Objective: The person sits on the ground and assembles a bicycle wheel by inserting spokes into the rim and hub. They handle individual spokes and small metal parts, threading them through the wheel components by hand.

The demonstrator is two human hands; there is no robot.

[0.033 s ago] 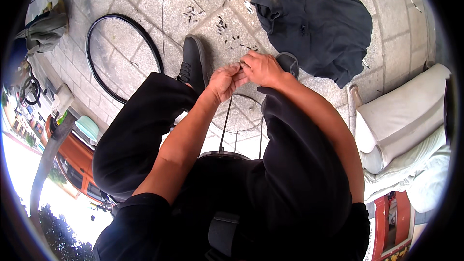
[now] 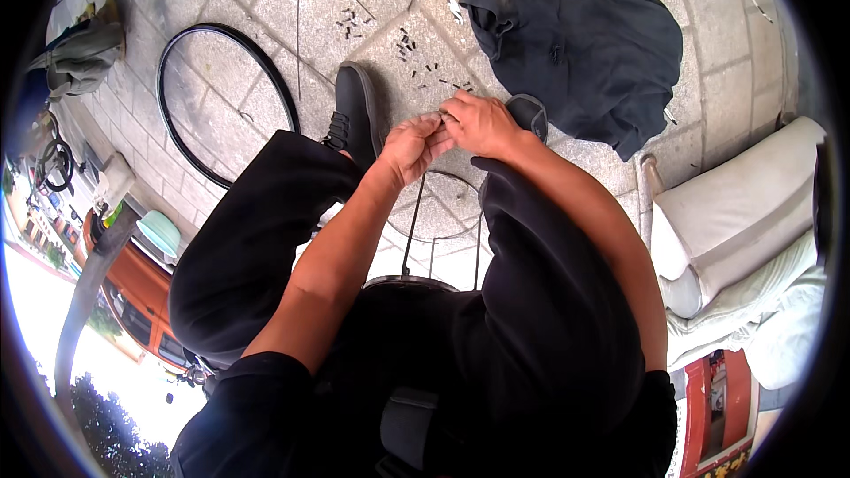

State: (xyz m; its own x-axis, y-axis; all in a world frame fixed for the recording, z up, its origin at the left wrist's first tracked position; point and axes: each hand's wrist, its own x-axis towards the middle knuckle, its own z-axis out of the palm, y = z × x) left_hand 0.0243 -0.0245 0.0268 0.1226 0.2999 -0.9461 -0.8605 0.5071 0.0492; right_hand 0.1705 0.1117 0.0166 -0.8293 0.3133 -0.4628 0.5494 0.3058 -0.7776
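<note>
Head view: L hand & R hand meet mid-scene, fingers bent narrow, tips together; can't tell what's btwn. Thin dark straight rod runs from below L hand to dark curved rim, nearer. Small black pcs lie farther; black round hoop left, black cloth garment right.

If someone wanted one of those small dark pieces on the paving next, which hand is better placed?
Probably the right hand: in this view it appears closer to the nearest small dark pieces, with the left hand farther back. Both hands meet, though, and whether they hold anything is hard to tell.
</note>
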